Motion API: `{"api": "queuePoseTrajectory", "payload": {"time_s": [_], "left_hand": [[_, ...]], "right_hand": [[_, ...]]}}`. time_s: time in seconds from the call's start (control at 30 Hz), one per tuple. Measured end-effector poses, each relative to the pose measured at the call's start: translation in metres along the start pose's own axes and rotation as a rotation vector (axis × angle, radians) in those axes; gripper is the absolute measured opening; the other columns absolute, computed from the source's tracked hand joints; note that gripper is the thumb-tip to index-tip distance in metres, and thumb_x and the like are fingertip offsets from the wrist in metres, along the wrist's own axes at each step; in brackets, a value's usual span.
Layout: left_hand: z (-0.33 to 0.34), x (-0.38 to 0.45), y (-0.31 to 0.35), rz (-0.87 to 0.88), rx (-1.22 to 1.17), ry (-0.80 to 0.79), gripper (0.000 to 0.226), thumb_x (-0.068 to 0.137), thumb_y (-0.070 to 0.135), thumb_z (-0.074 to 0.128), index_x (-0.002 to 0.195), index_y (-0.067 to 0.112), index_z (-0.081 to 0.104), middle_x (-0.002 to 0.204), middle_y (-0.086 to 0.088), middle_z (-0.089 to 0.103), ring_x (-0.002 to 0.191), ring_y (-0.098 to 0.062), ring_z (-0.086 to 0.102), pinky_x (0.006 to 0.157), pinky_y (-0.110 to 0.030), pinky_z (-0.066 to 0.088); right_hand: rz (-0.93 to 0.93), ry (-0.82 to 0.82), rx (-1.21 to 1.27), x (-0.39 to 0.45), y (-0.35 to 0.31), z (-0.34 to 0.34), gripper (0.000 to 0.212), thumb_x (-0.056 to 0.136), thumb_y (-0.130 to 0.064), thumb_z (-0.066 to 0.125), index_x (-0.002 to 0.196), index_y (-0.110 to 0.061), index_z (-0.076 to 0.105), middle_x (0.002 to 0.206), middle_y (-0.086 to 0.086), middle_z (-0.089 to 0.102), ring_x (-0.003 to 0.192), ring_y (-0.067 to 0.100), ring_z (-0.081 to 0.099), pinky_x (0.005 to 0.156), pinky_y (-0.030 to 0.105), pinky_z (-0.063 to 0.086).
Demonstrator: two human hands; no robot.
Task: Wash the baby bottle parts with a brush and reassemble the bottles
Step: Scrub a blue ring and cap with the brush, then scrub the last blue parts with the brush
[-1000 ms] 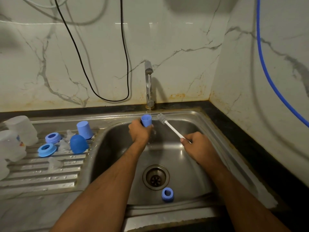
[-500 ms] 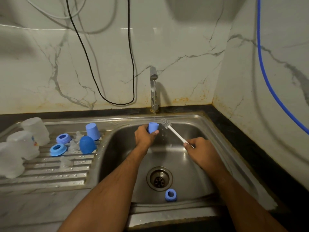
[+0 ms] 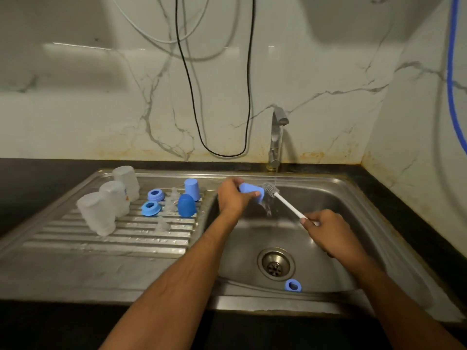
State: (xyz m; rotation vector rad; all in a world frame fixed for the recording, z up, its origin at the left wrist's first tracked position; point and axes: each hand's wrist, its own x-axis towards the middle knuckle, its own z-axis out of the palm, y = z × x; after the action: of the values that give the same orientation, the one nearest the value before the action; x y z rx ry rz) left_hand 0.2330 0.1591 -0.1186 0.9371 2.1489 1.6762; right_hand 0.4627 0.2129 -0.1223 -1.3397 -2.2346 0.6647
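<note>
My left hand [image 3: 233, 198] grips a light blue bottle cap [image 3: 251, 190], tipped on its side with its open end toward the right. Water spills out of it into the steel sink [image 3: 341, 198]. My right hand [image 3: 326, 231] holds the white handle of a small brush [image 3: 284, 202]; its bristle head sits right at the cap's mouth, under the running tap [image 3: 276, 137]. A blue collar ring [image 3: 293, 285] lies in the basin near the drain [image 3: 276, 264].
On the ribbed drainboard [image 3: 113, 238] stand three upturned clear bottles [image 3: 97, 213], two blue rings [image 3: 151, 207], a dark blue cap [image 3: 186, 205], a light blue cap [image 3: 192, 189] and clear teats [image 3: 163, 224]. A black cable [image 3: 192, 97] and a blue hose [image 3: 452, 84] hang on the marble walls.
My left hand has tipped the cap from upright onto its side, and water pours out. The brush head has come up to the cap's mouth. The view has swung left.
</note>
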Motion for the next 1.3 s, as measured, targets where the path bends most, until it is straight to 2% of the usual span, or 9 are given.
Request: {"api": "queuePoseTrajectory", "payload": {"time_s": [0.17, 0.23, 0.3, 0.37, 0.57, 0.73, 0.97, 1.2, 1.3], "left_hand": [[-0.055, -0.009, 0.000, 0.077, 0.029, -0.004, 0.043, 0.073, 0.016, 0.089, 0.108, 0.021, 0.064, 0.105, -0.001, 0.070, 0.099, -0.016, 0.067, 0.086, -0.030, 0.058], [-0.076, -0.015, -0.002, 0.150, 0.088, -0.005, 0.043, 0.075, 0.016, 0.088, 0.113, 0.018, 0.069, 0.105, 0.002, 0.071, 0.099, -0.015, 0.068, 0.081, -0.020, 0.056], [-0.100, -0.022, -0.003, 0.206, 0.162, 0.000, 0.044, 0.075, 0.017, 0.087, 0.116, 0.017, 0.070, 0.103, 0.006, 0.068, 0.097, -0.012, 0.066, 0.076, -0.016, 0.052], [-0.120, -0.027, -0.006, 0.209, 0.224, 0.003, 0.046, 0.076, 0.016, 0.087, 0.118, 0.017, 0.069, 0.106, 0.004, 0.068, 0.098, -0.012, 0.065, 0.080, -0.023, 0.054], [-0.159, -0.036, -0.026, 0.186, 0.340, 0.028, 0.055, 0.072, 0.011, 0.089, 0.123, 0.008, 0.068, 0.117, -0.005, 0.070, 0.105, -0.021, 0.066, 0.089, -0.031, 0.054], [-0.171, -0.041, -0.038, 0.193, 0.442, -0.002, 0.051, 0.072, 0.013, 0.089, 0.119, 0.009, 0.069, 0.115, -0.006, 0.071, 0.104, -0.021, 0.066, 0.091, -0.032, 0.055], [-0.169, -0.044, -0.039, 0.203, 0.474, -0.014, 0.048, 0.077, 0.009, 0.085, 0.121, 0.008, 0.066, 0.120, -0.008, 0.069, 0.110, -0.023, 0.063, 0.099, -0.036, 0.052], [-0.166, -0.044, -0.038, 0.182, 0.501, -0.016, 0.049, 0.079, 0.011, 0.084, 0.124, 0.010, 0.064, 0.123, -0.008, 0.068, 0.113, -0.023, 0.062, 0.103, -0.039, 0.051], [-0.167, -0.044, -0.037, 0.175, 0.487, -0.012, 0.052, 0.078, 0.011, 0.085, 0.125, 0.010, 0.064, 0.124, -0.008, 0.068, 0.115, -0.023, 0.062, 0.104, -0.040, 0.051]], "right_hand": [[-0.044, 0.013, 0.041, -0.011, -0.024, 0.007, 0.028, 0.099, -0.040, 0.060, 0.121, -0.028, 0.073, 0.072, -0.010, 0.064, 0.064, 0.013, 0.063, 0.058, 0.029, 0.051], [-0.058, 0.011, 0.049, -0.016, -0.035, 0.011, 0.027, 0.099, -0.039, 0.060, 0.122, -0.030, 0.072, 0.073, -0.008, 0.066, 0.063, 0.014, 0.063, 0.056, 0.033, 0.053], [-0.074, 0.009, 0.042, -0.021, -0.045, 0.017, 0.026, 0.099, -0.041, 0.059, 0.120, -0.034, 0.072, 0.075, -0.008, 0.067, 0.065, 0.016, 0.065, 0.062, 0.041, 0.060], [-0.084, 0.008, 0.048, -0.026, -0.053, 0.022, 0.027, 0.098, -0.044, 0.059, 0.120, -0.035, 0.072, 0.075, -0.010, 0.067, 0.068, 0.016, 0.066, 0.066, 0.046, 0.062], [-0.123, 0.012, 0.049, -0.036, -0.068, 0.032, 0.027, 0.098, -0.040, 0.061, 0.120, -0.032, 0.073, 0.087, -0.006, 0.070, 0.076, 0.019, 0.067, 0.068, 0.044, 0.062], [-0.109, 0.018, 0.031, -0.038, -0.072, 0.035, 0.028, 0.097, -0.043, 0.061, 0.120, -0.033, 0.073, 0.092, -0.003, 0.072, 0.078, 0.021, 0.068, 0.069, 0.046, 0.062], [-0.106, 0.014, 0.031, -0.042, -0.069, 0.033, 0.029, 0.099, -0.041, 0.060, 0.124, -0.030, 0.071, 0.086, -0.008, 0.068, 0.065, 0.011, 0.059, 0.065, 0.037, 0.058], [-0.097, 0.017, 0.011, -0.044, -0.067, 0.033, 0.030, 0.099, -0.042, 0.059, 0.125, -0.032, 0.070, 0.096, -0.003, 0.071, 0.075, 0.020, 0.066, 0.070, 0.044, 0.061], [-0.098, 0.013, 0.012, -0.043, -0.067, 0.035, 0.031, 0.099, -0.042, 0.059, 0.126, -0.032, 0.070, 0.092, -0.005, 0.069, 0.071, 0.016, 0.061, 0.070, 0.042, 0.061]]}}
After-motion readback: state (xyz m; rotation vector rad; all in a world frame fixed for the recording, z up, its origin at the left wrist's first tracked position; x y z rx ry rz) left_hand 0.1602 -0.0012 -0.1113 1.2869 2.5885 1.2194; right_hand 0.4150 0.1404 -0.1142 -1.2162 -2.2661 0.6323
